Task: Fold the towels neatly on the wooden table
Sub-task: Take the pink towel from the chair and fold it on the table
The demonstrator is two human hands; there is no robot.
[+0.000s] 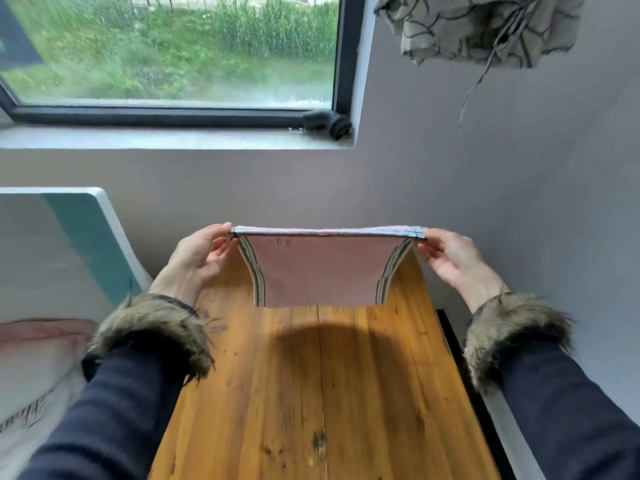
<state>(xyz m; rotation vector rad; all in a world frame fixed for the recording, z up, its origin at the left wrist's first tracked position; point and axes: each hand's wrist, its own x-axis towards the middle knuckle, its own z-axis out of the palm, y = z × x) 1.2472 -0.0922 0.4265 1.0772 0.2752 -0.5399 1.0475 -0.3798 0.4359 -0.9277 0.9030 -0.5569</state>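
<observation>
Pink towel (318, 268) with striped side borders hangs doubled over the wooden table (311, 393) toward its 12 o'clock end, left hand (202, 256) pinching the top corner at 9 o'clock, right hand (450, 258) pinching the corner at 3 o'clock, top edge taut.

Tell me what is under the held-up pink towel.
The wooden table lies under the pink towel, bearing its shadow. The table's far end is hidden behind the hanging cloth.
</observation>
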